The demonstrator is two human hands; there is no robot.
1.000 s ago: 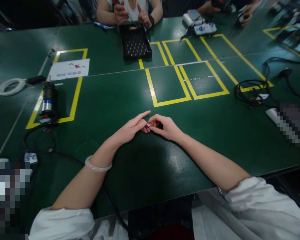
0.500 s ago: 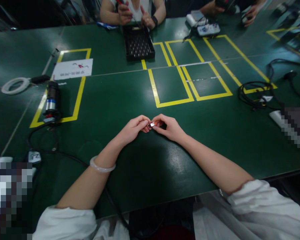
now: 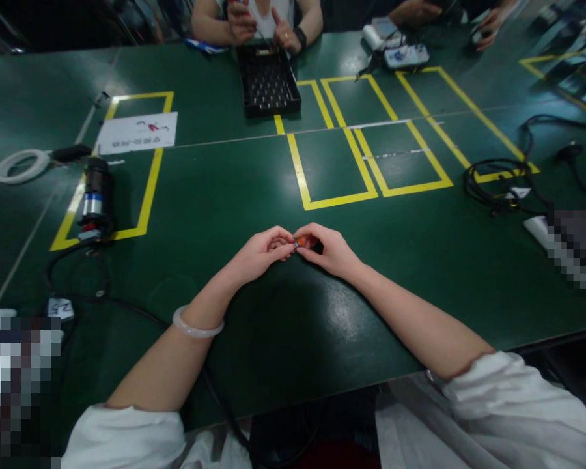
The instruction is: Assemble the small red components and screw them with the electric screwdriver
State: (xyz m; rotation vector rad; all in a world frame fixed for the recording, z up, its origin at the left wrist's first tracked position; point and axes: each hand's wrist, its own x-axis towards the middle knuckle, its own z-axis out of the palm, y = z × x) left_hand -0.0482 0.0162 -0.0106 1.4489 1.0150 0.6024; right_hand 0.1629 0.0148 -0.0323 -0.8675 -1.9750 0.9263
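Observation:
Just above the table, my two hands meet at their fingertips around one small orange and silver piece [image 3: 299, 242], too small for me to tell its kind. My left hand [image 3: 267, 251] pinches its left side with thumb and fingers. From the right, my right hand [image 3: 325, 244] grips the orange part between thumb and forefinger. The fingertips hide much of the piece. A pale bangle [image 3: 198, 324] circles my left wrist.
The green table [image 3: 215, 189] bears yellow tape outlines [image 3: 342, 198]. At left lie a black-and-silver cylindrical tool [image 3: 94, 195], a white ring [image 3: 20, 167] and a printed sheet [image 3: 137, 133]. Across sits a person with a black tray [image 3: 269, 81]. Coiled cable [image 3: 491, 189] lies right.
My left thumb has moved right onto the small piece, so its bright silver face is now mostly covered. My right hand has barely moved. The view has shifted slightly.

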